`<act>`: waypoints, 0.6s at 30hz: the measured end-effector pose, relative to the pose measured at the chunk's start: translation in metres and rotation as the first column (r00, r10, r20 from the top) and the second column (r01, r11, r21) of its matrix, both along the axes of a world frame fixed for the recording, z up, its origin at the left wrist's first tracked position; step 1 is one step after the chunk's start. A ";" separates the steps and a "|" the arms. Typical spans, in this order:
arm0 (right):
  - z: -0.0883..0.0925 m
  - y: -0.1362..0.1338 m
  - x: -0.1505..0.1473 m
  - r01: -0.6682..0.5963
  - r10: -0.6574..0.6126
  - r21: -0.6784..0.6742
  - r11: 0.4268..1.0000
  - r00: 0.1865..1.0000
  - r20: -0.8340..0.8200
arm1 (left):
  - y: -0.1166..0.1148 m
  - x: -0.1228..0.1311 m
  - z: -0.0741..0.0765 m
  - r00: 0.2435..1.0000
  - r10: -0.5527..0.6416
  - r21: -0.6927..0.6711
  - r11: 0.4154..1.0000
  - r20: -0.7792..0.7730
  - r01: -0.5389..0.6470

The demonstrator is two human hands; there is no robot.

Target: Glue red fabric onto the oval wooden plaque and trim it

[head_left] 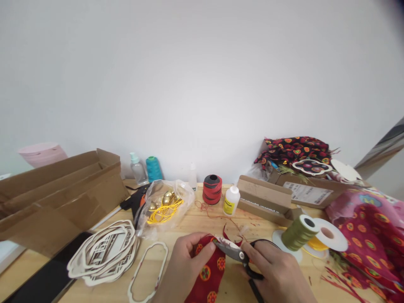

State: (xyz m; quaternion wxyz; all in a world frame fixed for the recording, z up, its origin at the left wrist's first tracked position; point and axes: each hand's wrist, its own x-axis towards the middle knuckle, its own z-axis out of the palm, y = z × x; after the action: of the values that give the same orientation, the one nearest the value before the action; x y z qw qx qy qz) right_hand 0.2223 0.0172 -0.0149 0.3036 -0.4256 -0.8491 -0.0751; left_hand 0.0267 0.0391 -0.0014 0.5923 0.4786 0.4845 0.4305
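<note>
Low in the middle of the head view, my left hand (189, 263) pinches a strip of dark red patterned fabric (213, 273) between thumb and fingers. My right hand (274, 265) is closed round the black handles of a pair of scissors (235, 252). The blades point left and meet the top edge of the fabric, close to my left thumb. A white piece shows behind the blades, with a narrow red strip curling beside it. To the left of my left hand lies a pale scalloped frame (134, 277) flat on the table.
Left are stacked wooden frames (104, 252) and an open cardboard box (94, 181). Behind my hands stand a plastic bag of gold bells (170, 198), a red thread spool (212, 189) and a glue bottle (231, 201). Right are a green thread cone (298, 233) and heaped red fabric (366, 235).
</note>
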 end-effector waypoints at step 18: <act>-0.001 0.000 0.002 0.027 -0.031 0.098 0.995 0.999 0.033 | -0.003 0.001 0.003 0.987 0.012 -0.177 0.984 0.160 0.017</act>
State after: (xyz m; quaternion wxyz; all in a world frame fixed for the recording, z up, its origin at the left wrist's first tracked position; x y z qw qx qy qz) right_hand 0.2240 0.0175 -0.0159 0.3082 -0.4213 -0.8433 -0.1280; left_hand 0.0273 0.0363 0.0017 0.6703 0.3880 0.4712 0.4221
